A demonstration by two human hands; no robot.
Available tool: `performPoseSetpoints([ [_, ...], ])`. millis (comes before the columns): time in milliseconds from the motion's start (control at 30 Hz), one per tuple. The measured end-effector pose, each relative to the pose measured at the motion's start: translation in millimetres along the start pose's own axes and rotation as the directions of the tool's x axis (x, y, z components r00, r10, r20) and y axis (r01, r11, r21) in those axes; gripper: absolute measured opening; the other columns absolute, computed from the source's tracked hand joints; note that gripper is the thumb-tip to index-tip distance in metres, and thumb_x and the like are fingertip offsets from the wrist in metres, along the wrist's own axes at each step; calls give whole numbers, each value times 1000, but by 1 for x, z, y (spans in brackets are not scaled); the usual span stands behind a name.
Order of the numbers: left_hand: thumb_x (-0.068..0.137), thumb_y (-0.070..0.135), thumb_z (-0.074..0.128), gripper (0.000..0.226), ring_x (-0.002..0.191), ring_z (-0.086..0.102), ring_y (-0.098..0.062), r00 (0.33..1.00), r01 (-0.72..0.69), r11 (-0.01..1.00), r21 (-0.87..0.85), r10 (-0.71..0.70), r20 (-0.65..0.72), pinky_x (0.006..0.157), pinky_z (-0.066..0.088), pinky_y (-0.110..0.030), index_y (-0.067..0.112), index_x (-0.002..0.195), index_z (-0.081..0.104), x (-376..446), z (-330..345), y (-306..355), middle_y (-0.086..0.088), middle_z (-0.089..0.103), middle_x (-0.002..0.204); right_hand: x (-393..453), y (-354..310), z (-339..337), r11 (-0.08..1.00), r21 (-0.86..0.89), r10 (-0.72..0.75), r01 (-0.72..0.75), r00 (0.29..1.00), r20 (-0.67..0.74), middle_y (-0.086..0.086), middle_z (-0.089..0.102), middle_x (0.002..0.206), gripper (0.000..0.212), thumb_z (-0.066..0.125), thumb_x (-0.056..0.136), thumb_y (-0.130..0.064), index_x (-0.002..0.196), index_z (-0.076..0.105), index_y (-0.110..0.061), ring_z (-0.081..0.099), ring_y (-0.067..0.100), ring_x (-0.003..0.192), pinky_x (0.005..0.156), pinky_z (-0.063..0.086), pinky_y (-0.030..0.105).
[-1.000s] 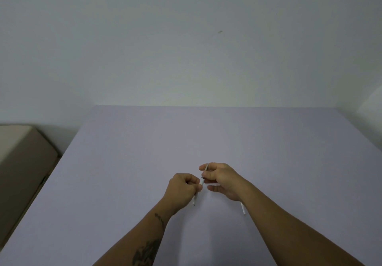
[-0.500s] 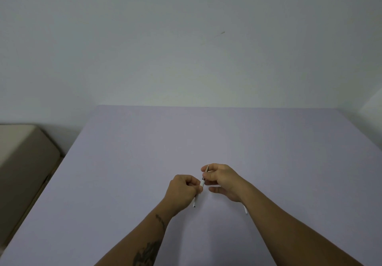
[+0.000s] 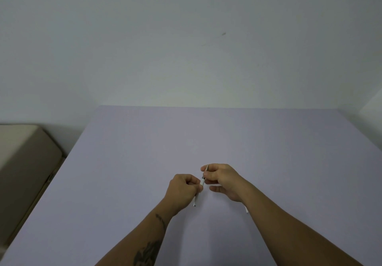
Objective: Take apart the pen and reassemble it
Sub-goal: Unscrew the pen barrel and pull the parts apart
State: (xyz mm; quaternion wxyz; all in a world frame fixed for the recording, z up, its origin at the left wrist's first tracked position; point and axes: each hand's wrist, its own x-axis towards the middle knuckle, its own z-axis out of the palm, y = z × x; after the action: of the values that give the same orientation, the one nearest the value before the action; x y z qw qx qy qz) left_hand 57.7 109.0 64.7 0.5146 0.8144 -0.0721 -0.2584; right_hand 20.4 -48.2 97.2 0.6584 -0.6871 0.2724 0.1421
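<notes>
A slim white pen barrel (image 3: 195,201) runs slantwise through my left hand (image 3: 182,189), which is closed around it; its lower end pokes out below the fist. My right hand (image 3: 222,180) pinches the metallic tip section (image 3: 206,169) at the barrel's upper end, thumb and forefinger on it, other fingers curled. Both hands hover just above the lilac table (image 3: 206,141), near its middle front. A small white pen part (image 3: 246,210) lies on the table, mostly hidden under my right forearm.
A beige box-like piece of furniture (image 3: 22,158) stands left of the table, below its level. A plain white wall rises behind the table's far edge.
My hands have stayed in place. The right-hand fingers have shifted slightly on the tip section, and the gap between the two hands has widened a little.
</notes>
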Motion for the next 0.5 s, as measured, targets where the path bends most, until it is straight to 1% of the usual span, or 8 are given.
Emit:
performPoseSetpoints([
  [67, 84, 10, 70, 9, 70, 61, -19, 1000, 1, 1000, -4, -1, -1, 80, 58, -39, 15, 77, 74, 0, -1, 0, -2, 67, 70, 1, 3, 1, 1000, 8, 3, -2, 1000, -25, 4, 72, 100, 10, 67, 91, -18, 100, 71, -15, 65, 18, 92, 76, 53, 32],
  [167, 83, 10, 71, 7, 70, 62, -19, 1000, 4, 1000, -11, -4, -2, 80, 58, -39, 14, 79, 74, -1, 0, 0, -2, 67, 71, 2, 5, 3, 1000, -20, -19, 17, 998, -59, 3, 72, 98, 9, 66, 93, -22, 93, 72, -14, 66, 16, 89, 71, 53, 29],
  [233, 83, 11, 71, 7, 71, 61, -19, 1000, 2, 1000, -8, -2, 1, 79, 58, -39, 15, 78, 74, -2, 0, 0, -2, 67, 71, 1, 4, 2, 999, -49, -25, 21, 997, -73, 3, 72, 98, 12, 61, 96, -18, 93, 73, -16, 65, 16, 90, 70, 53, 28],
  [333, 83, 11, 71, 7, 70, 62, -18, 1000, -1, 1000, -1, 1, 3, 78, 58, -37, 15, 79, 74, -3, 1, 0, -2, 67, 71, -3, 1, 2, 998, -64, -26, 22, 998, -59, 4, 71, 101, 22, 54, 98, -9, 94, 74, -18, 65, 16, 93, 70, 53, 27],
  [400, 83, 11, 71, 8, 70, 62, -18, 1000, -2, 1000, 4, 2, 4, 78, 58, -37, 16, 78, 74, -3, 1, -1, -1, 67, 71, -5, 1, 1, 998, -60, -25, 23, 999, -40, 5, 71, 105, 22, 56, 96, -8, 97, 75, -20, 64, 17, 94, 73, 54, 28],
  [500, 82, 12, 72, 11, 69, 61, -18, 1000, 1, 1000, 8, -1, -1, 78, 58, -38, 19, 74, 74, -3, -1, -2, 0, 67, 69, -6, 2, 0, 1000, -28, -8, 8, 1000, -25, 6, 72, 108, 16, 65, 92, -13, 103, 74, -21, 65, 17, 93, 75, 54, 30],
])
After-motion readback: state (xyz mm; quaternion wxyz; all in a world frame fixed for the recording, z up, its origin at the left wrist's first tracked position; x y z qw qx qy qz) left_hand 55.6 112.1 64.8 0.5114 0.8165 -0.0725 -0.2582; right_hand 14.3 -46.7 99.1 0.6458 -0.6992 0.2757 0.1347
